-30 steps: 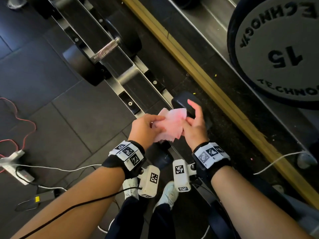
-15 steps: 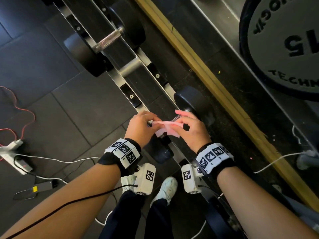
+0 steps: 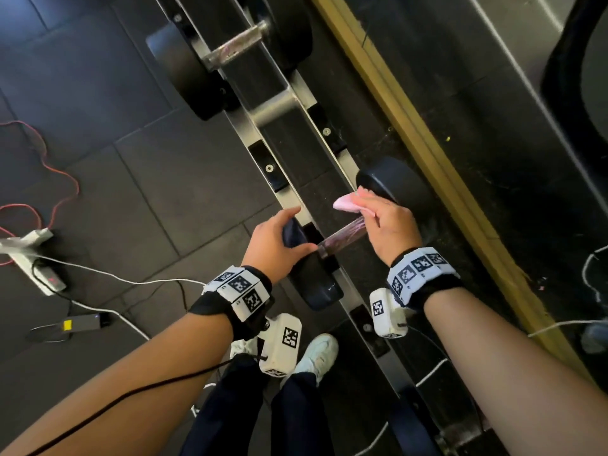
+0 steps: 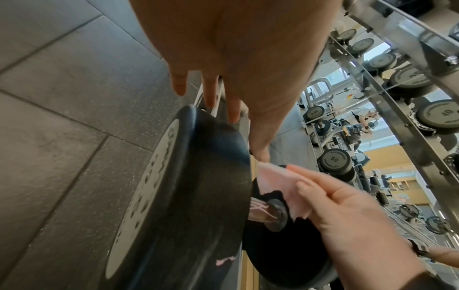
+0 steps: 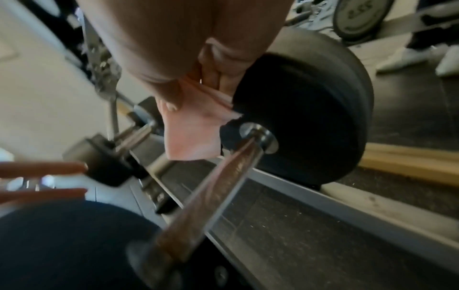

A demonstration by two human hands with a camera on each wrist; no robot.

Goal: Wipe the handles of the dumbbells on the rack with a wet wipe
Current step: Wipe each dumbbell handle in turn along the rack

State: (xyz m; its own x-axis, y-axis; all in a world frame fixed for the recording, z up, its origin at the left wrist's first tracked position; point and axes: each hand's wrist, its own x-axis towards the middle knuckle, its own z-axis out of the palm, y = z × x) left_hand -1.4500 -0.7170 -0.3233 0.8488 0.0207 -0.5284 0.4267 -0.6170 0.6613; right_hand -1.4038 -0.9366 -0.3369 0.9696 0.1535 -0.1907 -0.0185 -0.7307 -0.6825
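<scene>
Dark tile floor [image 3: 98, 77], wood trim [image 3: 444, 179], mirror w/ gym reflection [image 4: 372, 117].

The right hand [image 5: 188, 58] pinches a folded pink wet wipe [image 5: 196, 135] just above the chrome handle [image 5: 211, 198] of a dumbbell, beside its black far head [image 5: 310, 117] (edges blurred); two fingertips [image 5: 74, 166] enter at left.

A power strip [image 3: 28, 255] lay on the dark floor tiles [image 3: 108, 77], a red cable [image 3: 49, 179] looping beside it, white cables [image 3: 115, 278] trailing off. White shoes [image 3: 317, 355] stood below. A wooden strip [image 3: 437, 179] ran alongside.
</scene>
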